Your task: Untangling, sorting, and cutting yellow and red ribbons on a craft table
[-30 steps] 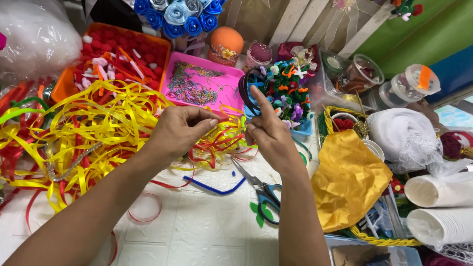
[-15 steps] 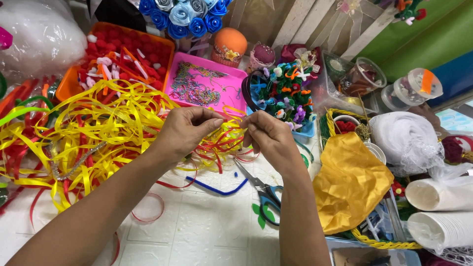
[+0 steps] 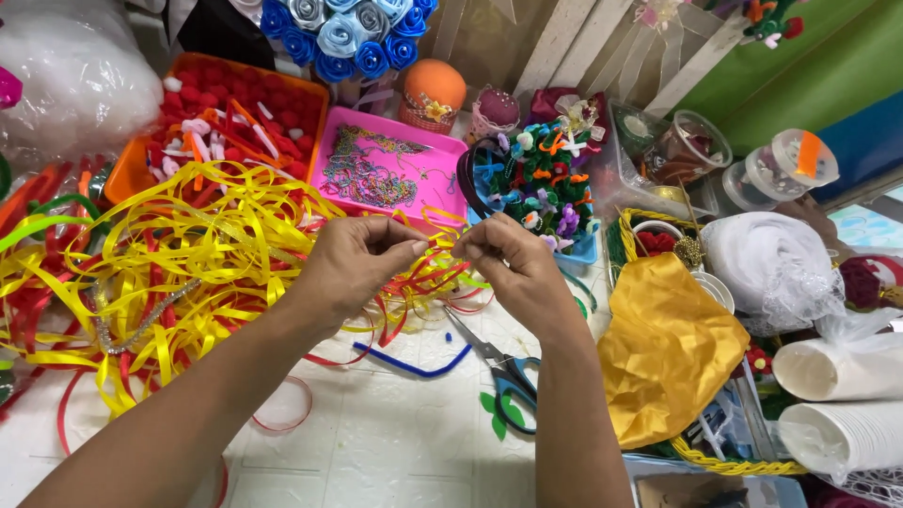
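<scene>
My left hand [image 3: 353, 263] and my right hand [image 3: 513, 268] meet fingertip to fingertip above the white table [image 3: 395, 442]. Between them they pinch a thin red and yellow ribbon piece [image 3: 440, 241]. A loose tangle of yellow and red ribbons [image 3: 179, 263] spreads to the left and runs under both hands. Blue-handled scissors [image 3: 503, 369] lie just below my right wrist, beside a bent blue pipe cleaner [image 3: 414, 365].
Behind the hands stand a pink tray of beads [image 3: 386, 169], an orange tray of red pompoms [image 3: 221, 118], a box of small colourful flowers [image 3: 541, 183] and blue fabric roses [image 3: 343, 33]. Yellow cloth in a basket [image 3: 663, 348], white netting [image 3: 771, 268] and paper cups [image 3: 842, 372] fill the right.
My right hand has closed from spread fingers and come in toward the left hand. Both now pinch the ribbon piece together.
</scene>
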